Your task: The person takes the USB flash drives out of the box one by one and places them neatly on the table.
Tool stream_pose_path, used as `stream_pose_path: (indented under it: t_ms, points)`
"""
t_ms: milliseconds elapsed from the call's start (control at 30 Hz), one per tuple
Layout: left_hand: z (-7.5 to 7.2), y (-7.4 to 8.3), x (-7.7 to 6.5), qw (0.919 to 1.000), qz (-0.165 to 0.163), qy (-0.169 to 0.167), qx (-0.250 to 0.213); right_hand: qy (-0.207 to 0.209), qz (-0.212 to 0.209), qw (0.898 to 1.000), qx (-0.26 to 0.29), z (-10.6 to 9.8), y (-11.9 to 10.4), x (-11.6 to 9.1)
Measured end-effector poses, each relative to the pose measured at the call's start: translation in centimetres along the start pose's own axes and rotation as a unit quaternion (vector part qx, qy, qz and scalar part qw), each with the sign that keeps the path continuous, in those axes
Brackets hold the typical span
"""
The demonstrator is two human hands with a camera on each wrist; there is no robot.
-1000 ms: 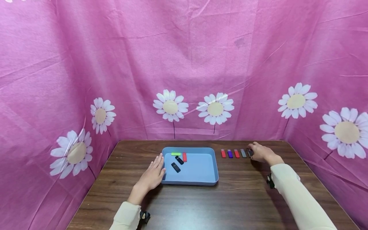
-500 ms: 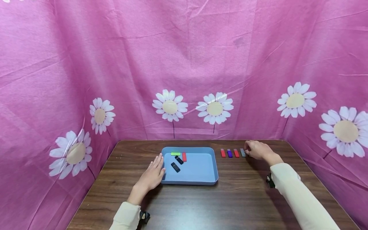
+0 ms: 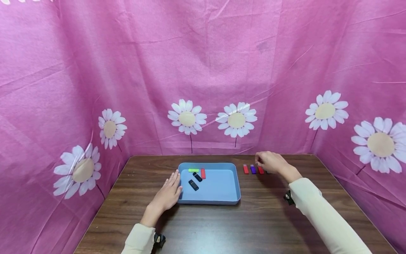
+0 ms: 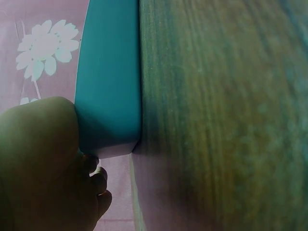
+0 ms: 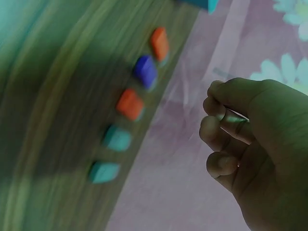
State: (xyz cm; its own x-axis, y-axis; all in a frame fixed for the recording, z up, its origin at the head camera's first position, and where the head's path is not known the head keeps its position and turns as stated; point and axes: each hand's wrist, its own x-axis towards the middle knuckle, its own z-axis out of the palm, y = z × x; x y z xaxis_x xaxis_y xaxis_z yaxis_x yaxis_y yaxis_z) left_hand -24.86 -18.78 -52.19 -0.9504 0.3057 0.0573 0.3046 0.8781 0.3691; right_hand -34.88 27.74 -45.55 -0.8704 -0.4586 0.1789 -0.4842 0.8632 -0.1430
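Further left than in the earlier frame, the right hand (image 3: 271, 163) now hangs over the far right part of the wooden table (image 3: 203, 229), while the left hand (image 3: 166, 192) and the blue tray (image 3: 209, 202) stay put. Behind all this falls a pink curtain (image 3: 203, 70) printed with daisies. The left hand lies with fingers straight against the tray's left wall; that light brace, held without pushing, suits steady work. The right hand's fingers curl loosely, its gap narrow, and no stick shows between them. It does well to pass high enough to leave the line beneath undisturbed, and any pinch is best taken on a stick's long sides. In the tray's left half lie a green stick (image 3: 193, 170), a red stick (image 3: 203, 173), an upper black stick (image 3: 197, 177) and a lower black stick (image 3: 193, 185). Right of the tray, spaced in a row, are an outer red stick (image 3: 245, 169), a violet stick (image 3: 253, 169), an inner red stick (image 3: 260, 170) and two teal-looking sticks (image 5: 117, 137). From the head, the hand hides nearly all of that last pair; the right wrist view shows them, but blurred, their true colour uncertain.
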Motion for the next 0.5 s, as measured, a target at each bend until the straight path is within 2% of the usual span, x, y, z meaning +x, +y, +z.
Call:
stream_pose_path:
  t_ms: [500]
  points:
    - [0.0, -0.1, 0.1, 1.0, 0.002, -0.002, -0.004, 0.005, -0.087, 0.996, -0.006, -0.6, -7.9, 4.0]
